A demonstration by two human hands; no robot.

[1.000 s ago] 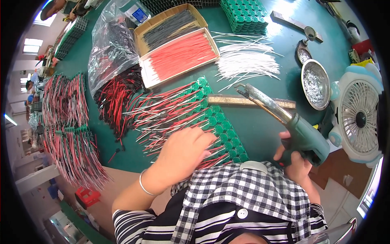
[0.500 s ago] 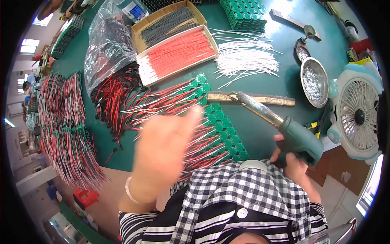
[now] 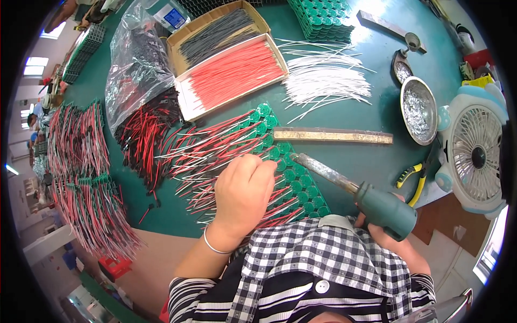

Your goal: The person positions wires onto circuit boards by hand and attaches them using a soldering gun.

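Observation:
My left hand (image 3: 245,188) is closed, fingers curled down over a panel of round green circuit boards (image 3: 299,175). What its fingertips pinch is hidden. Red and white wires (image 3: 215,142) stick out leftward from the panel, some lying under that hand. My right hand (image 3: 379,232) grips the dark green handle of a large soldering iron (image 3: 385,211). The iron's metal tip rests at or just above the boards, close to my left fingertips; contact cannot be made out. Just beyond the tip lies a long narrow bar (image 3: 334,135), beside the panel's upper part.
A box of red wires (image 3: 234,72), loose white wires (image 3: 326,81) and a plastic bag of red-black wires (image 3: 142,70) lie beyond. To the right are a metal bowl (image 3: 418,110), yellow-handled pliers (image 3: 414,183) and a fan (image 3: 476,156). Wired boards (image 3: 81,140) stand left.
My left hand has come down onto the boards from a blurred raised position. My right hand has lowered the soldering iron, moving its tip from the bar to the boards.

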